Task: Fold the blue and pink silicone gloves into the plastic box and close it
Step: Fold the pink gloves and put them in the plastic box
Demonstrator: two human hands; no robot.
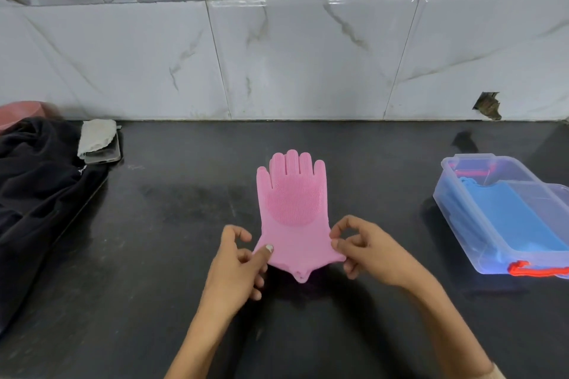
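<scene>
A pink silicone glove lies flat on the dark counter, fingers pointing toward the wall and bristled palm up. My left hand pinches the left corner of its cuff, and my right hand pinches the right corner. The cuff is lifted a little off the counter. At the right stands a clear plastic box with a red latch, and a folded blue glove lies inside it. The box's clear lid is hard to tell apart from its walls.
A black cloth is heaped on the left of the counter, with a phone and a white rag beside it. A pink bowl sits behind the cloth. The tiled wall runs along the back.
</scene>
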